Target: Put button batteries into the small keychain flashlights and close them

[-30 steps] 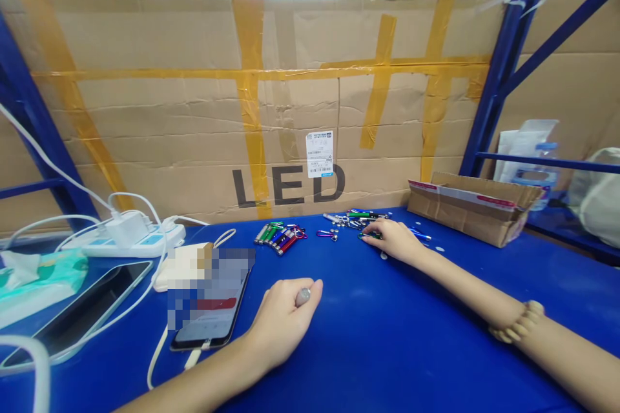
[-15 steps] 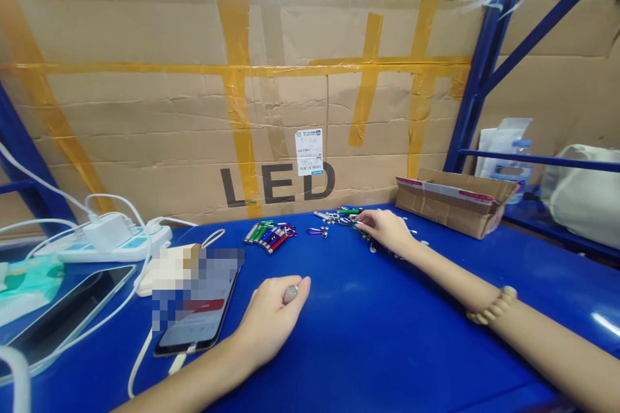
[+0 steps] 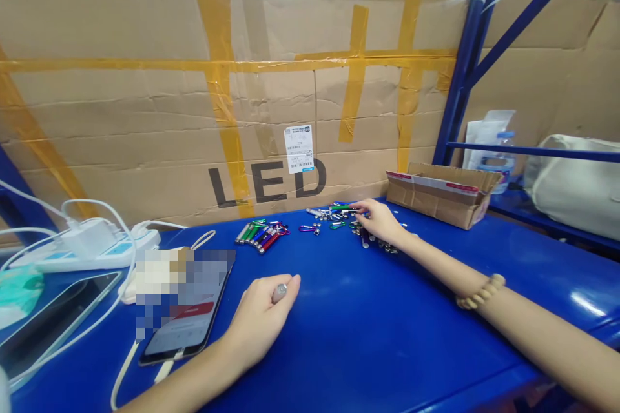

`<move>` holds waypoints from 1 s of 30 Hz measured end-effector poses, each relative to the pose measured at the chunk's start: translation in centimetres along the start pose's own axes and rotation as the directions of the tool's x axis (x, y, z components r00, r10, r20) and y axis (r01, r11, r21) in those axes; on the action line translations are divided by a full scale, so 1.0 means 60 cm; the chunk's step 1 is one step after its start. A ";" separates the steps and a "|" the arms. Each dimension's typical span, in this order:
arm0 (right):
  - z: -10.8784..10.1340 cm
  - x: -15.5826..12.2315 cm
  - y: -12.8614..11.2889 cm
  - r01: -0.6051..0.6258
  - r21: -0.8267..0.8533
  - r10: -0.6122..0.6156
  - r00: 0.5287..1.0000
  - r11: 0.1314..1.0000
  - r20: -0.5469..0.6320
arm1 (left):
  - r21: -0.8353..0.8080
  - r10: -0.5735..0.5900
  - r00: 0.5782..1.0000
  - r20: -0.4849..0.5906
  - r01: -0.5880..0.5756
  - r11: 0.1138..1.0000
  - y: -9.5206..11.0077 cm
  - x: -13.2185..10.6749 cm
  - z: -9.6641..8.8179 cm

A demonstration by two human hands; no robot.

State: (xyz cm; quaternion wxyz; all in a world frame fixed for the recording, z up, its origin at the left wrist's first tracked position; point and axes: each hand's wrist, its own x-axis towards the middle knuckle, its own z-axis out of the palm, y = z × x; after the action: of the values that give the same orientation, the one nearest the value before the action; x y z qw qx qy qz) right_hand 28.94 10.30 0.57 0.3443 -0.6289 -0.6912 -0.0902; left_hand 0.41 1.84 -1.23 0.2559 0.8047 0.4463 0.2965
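View from the head camera over a blue table (image 3: 368,329). The left hand (image 3: 261,317) rests on the surface at 6 o'clock of the scene, thumb and forefinger closed narrowly on a small silver end piece (image 3: 278,293). The right hand (image 3: 380,221) reaches to 1 o'clock, its fingers curled down onto a loose heap (image 3: 334,211) of small keychain torches and metal parts; whether it pinches one of them cannot be told.

A row of coloured torches (image 3: 261,233), laid side by side, lies at 12 o'clock of the left hand and well apart from the heap, with a purple clip (image 3: 307,228) between the two. Judged from this layout, the row is the finished share, about half a dozen pieces. The heap, of similar or greater bulk, remains unhandled, and so does the piece in the left hand.

A phone (image 3: 188,329) lies just beside the left hand at 9 o'clock. An open cardboard box (image 3: 438,193) stands at 2 o'clock, near the heap.
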 end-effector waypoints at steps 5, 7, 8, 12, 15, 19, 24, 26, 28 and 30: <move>-0.032 0.001 0.016 -0.023 -0.119 0.017 0.999 0.993 -0.048 | 0.010 -0.007 1.000 -0.001 0.007 1.000 0.002 0.001 -0.001; -0.044 0.000 0.018 -0.044 -0.166 0.041 0.999 0.985 -0.025 | 0.009 -0.002 1.000 0.000 0.002 1.000 0.002 0.001 -0.001; -0.051 0.000 0.017 -0.057 -0.187 0.056 0.998 0.981 -0.010 | 0.007 0.000 1.000 0.000 0.000 1.000 0.002 0.001 -0.001; -0.075 0.000 0.006 -0.130 -0.235 0.150 0.987 0.963 0.066 | -0.010 0.004 1.000 0.003 -0.004 1.000 0.001 0.000 -0.001; -0.093 -0.002 -0.004 -0.158 -0.242 0.210 0.955 0.957 0.207 | -0.013 0.010 1.000 0.012 -0.010 1.000 0.002 -0.001 -0.002; -0.109 -0.007 -0.011 -0.168 -0.237 0.252 0.887 0.957 0.387 | -0.008 0.011 1.000 0.008 -0.010 1.000 0.003 -0.001 -0.002; -0.109 -0.010 -0.013 -0.193 -0.247 0.294 0.823 0.950 0.487 | -0.013 0.017 1.000 0.017 -0.017 1.000 0.007 -0.002 -0.003; -0.103 -0.012 -0.015 -0.185 -0.275 0.302 0.822 0.944 0.483 | -0.021 0.013 1.000 0.002 -0.013 1.000 0.009 -0.002 -0.003; -0.097 -0.013 -0.019 -0.169 -0.301 0.296 0.842 0.939 0.451 | -0.040 0.004 0.999 -0.045 -0.006 0.999 0.011 -0.002 -0.003; -0.093 -0.015 -0.023 -0.153 -0.317 0.283 0.864 0.936 0.417 | -0.060 -0.009 0.994 -0.106 0.003 0.998 0.012 0.000 -0.004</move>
State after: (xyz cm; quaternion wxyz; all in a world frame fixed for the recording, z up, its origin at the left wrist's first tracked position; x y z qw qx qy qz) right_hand 29.66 6.19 4.63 0.0903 -0.7484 -0.6571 0.0052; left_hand 0.67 1.53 -0.56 0.2565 0.7785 0.4525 0.3513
